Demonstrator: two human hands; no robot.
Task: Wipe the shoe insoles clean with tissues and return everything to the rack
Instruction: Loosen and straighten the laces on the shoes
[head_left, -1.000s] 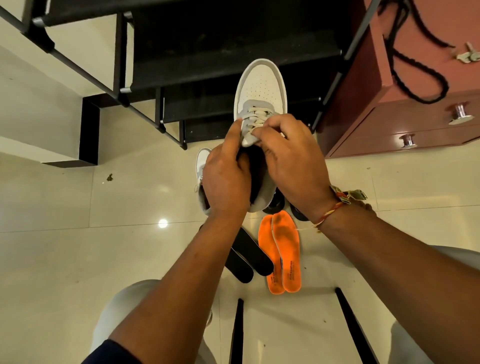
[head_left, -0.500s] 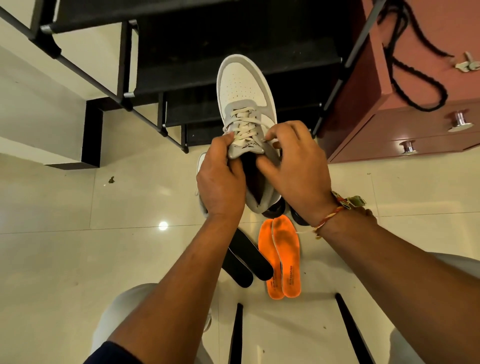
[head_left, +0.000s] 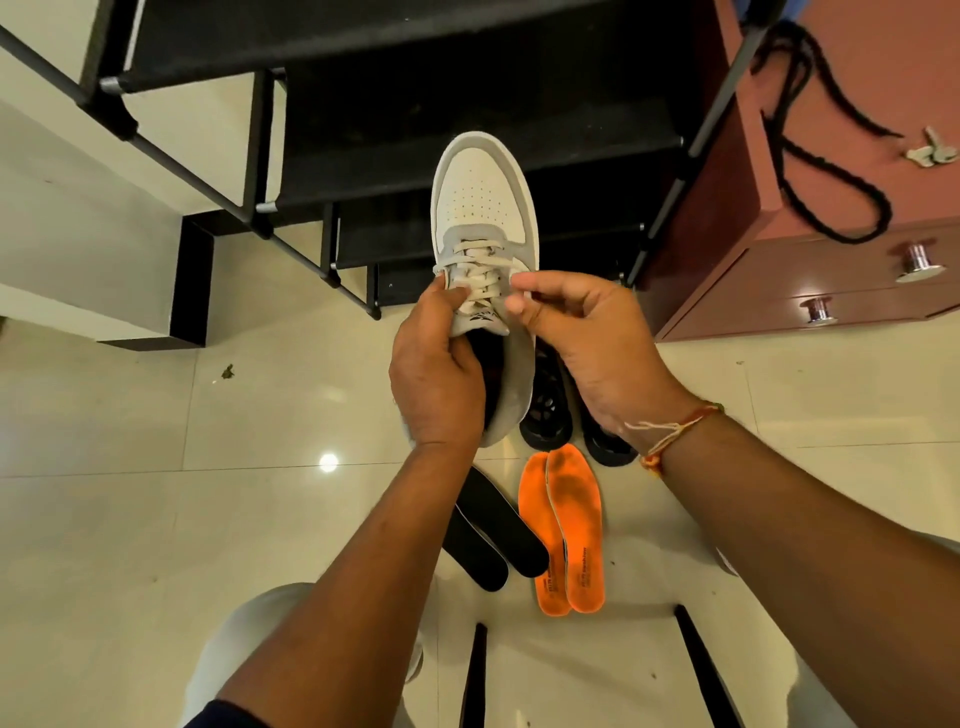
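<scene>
My left hand (head_left: 436, 374) grips a white and grey sneaker (head_left: 483, 208) at its tongue and opening, toe pointing away toward the black shoe rack (head_left: 415, 130). At the sneaker's right lace edge my right hand (head_left: 587, 343) pinches with thumb and forefinger. Two black insoles (head_left: 498, 540) lie on the floor under my left forearm. Beside them to the right lies a pair of orange insoles (head_left: 569, 530), overlapping. A pair of black shoes (head_left: 548, 415) stands on the floor behind the orange insoles, partly hidden by the sneaker and my right wrist. No tissue is in view.
A red-brown cabinet (head_left: 831, 270) with metal drawer knobs stands at the right, a black cord (head_left: 831, 171) and a key on top. Cream floor tiles (head_left: 156, 519) spread to the left, with a bit of debris (head_left: 227, 371). Two black legs (head_left: 701, 670) stand near my knees.
The sneaker has swung slightly so more of its laces show. My right hand has drawn back from the tongue to the shoe's right edge, uncovering the black shoes below.
</scene>
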